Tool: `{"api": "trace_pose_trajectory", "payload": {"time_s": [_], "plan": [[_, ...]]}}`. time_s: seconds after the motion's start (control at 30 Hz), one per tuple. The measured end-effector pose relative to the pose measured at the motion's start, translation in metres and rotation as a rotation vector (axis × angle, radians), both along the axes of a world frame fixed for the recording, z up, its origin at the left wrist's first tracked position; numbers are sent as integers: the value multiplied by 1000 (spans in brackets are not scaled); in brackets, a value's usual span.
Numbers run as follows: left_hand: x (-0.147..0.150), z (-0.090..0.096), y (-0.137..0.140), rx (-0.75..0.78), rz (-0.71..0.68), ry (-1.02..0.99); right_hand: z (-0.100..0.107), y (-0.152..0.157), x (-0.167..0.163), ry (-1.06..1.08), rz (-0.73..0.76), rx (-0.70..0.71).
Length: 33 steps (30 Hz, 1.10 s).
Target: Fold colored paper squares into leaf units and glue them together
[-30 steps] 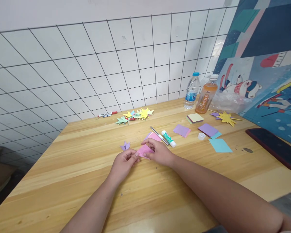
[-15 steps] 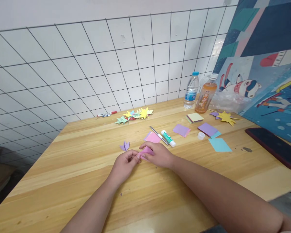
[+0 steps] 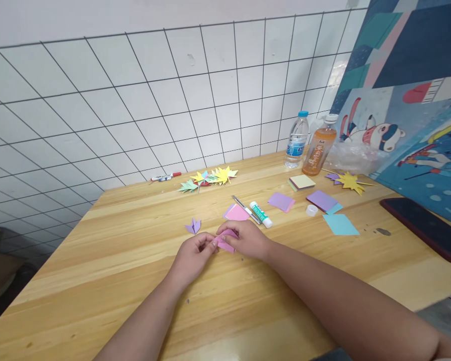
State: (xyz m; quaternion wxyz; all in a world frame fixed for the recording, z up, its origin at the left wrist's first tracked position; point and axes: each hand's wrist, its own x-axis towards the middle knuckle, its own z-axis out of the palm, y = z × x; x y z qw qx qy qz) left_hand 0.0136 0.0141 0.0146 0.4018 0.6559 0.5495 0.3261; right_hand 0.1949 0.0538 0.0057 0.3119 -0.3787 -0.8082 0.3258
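1. Our left hand (image 3: 195, 252) pinches the pink paper (image 3: 226, 245) at its left end
2. Our right hand (image 3: 248, 239) grips its right side; it lies between both, seemingly longest left to right
3. Beyond, we see the purple folded piece (image 3: 196, 226)

Above the pale wooden table (image 3: 135, 281), the fingers of the left hand (image 3: 193, 254) and the right hand (image 3: 248, 240) pinch a small folded piece of pink paper (image 3: 228, 246) from either side. Near them lie a folded, pointed purple paper shape (image 3: 193, 226), a flat pink paper square (image 3: 237, 213) and a green-and-white glue stick (image 3: 260, 214) — while a clear plastic bottle with a blue cap (image 3: 296, 142) stands farther back.
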Motion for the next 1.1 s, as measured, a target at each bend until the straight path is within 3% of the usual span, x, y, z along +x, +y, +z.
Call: {"api": "trace_pose_trajectory", "payload": {"time_s": [0.37,0.63,0.9,1.1], "plan": [[-3,-6,4,-52,25,-70,2,-4,0,-15,-27,-45],[-2,-6,3,6,-16,11,1,-2,-1,13,-68,-15],[-5,-5,4,-67,-16,-98,-8,1,-5,335,107,-159],[-6,-2,4,-144,16,-159,-2,1,-4,350,70,-300]]}}
